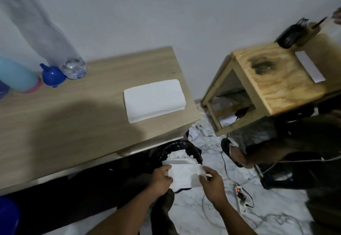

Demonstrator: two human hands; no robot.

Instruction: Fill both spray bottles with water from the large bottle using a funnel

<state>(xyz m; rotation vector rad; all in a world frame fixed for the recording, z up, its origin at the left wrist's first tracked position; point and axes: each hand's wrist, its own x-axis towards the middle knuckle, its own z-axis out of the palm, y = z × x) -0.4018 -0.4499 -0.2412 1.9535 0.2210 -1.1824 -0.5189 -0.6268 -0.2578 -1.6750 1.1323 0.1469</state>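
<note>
Head camera: In the lower centre of the frame, my left hand (162,178) and right hand (212,181) each pinch one end of a crumpled white tissue (184,173), fingers curled round it, above a bin lined with a black bag (191,149) that stands on the floor just beside the table's corner. My forearms run off the bottom edge.

In the upper left, the large clear bottle (36,31) stands on the wooden table (73,114), its top cut off by the frame's corner and its body blurred. The blue funnel (52,75) sits touching its base. Beside that is a turquoise spray bottle (16,77) with a pink base, its head lost past the left edge. A dark blue shape (3,89) at that edge is too cropped to identify.

A stack of white paper towels (154,100) lies mid-table. At right stands a wooden stool (286,79), with another person (295,151) bent low below it. Any labels are too blurred to read.
</note>
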